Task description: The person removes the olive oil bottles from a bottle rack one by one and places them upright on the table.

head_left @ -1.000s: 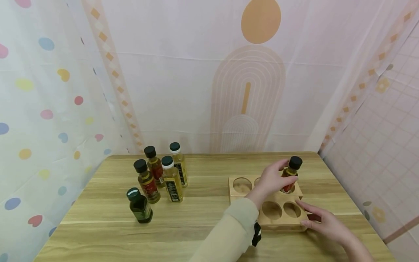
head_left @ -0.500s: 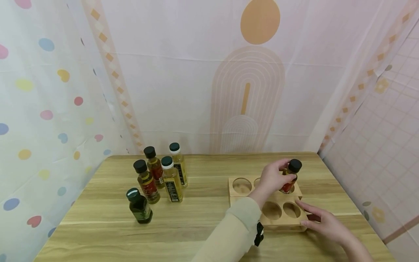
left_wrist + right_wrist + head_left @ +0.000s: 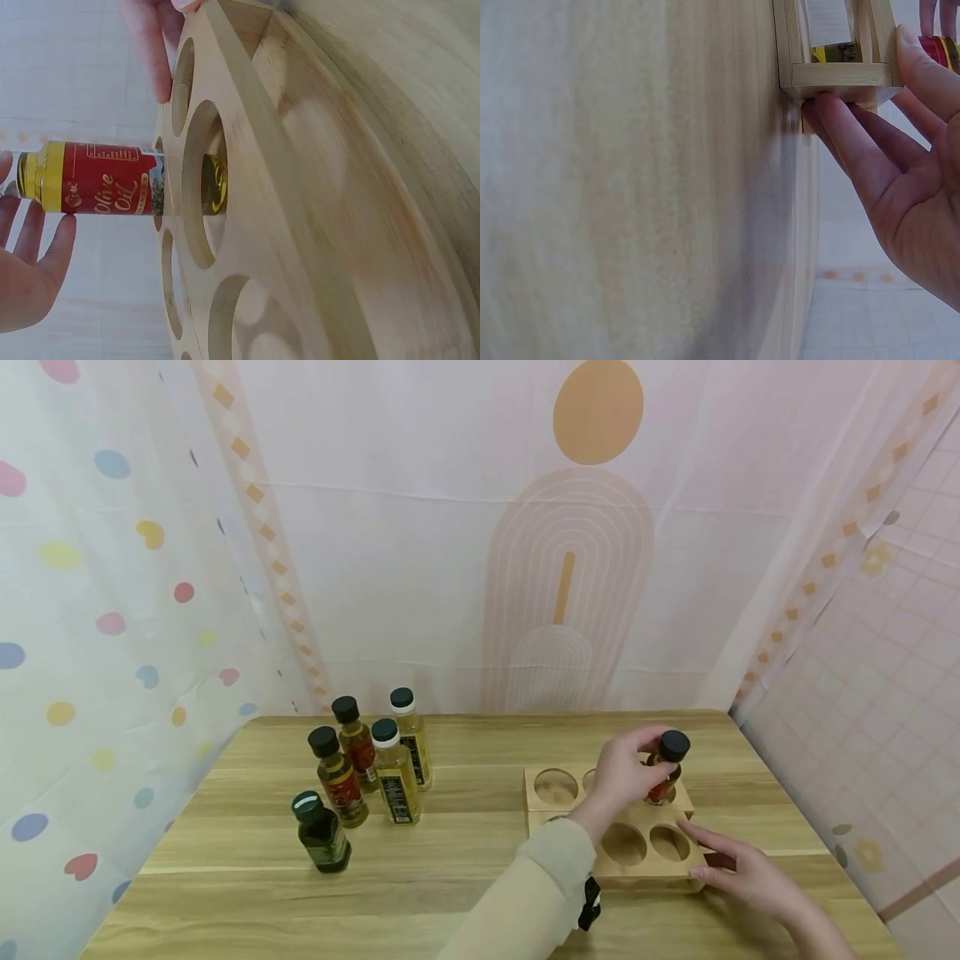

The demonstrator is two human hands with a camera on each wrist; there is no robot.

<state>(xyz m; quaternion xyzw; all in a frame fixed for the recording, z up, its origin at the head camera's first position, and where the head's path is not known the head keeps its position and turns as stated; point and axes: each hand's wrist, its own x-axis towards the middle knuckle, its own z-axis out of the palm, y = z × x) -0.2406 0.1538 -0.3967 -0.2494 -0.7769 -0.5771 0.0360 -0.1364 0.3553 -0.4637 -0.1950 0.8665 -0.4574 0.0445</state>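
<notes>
My left hand [image 3: 624,772] holds a black-capped olive oil bottle [image 3: 663,790] near its neck. In the left wrist view the red label of the bottle [image 3: 109,178] reads "Olive Oil", and its base goes down through a hole in the raised rear row of a two-tier wooden bottle rack [image 3: 630,871]. Fingers of the left hand [image 3: 34,274] lie around the bottle's upper part. At the rack's right end my right hand [image 3: 750,872] grips the corner; the right wrist view has its thumb and fingers [image 3: 859,146] on the wooden end piece [image 3: 840,73].
On the table's left stand two red-labelled bottles [image 3: 345,793] [image 3: 360,754], two pale-yellow oil bottles with dark green caps [image 3: 397,785] [image 3: 417,752], and a short dark green bottle [image 3: 324,839]. Patterned curtains [image 3: 420,568] hang behind and at both sides.
The olive oil bottle has sunk a little lower into its rear-row hole, and the left hand's fingers have come down slightly with it. The right hand stays on the rack's corner.
</notes>
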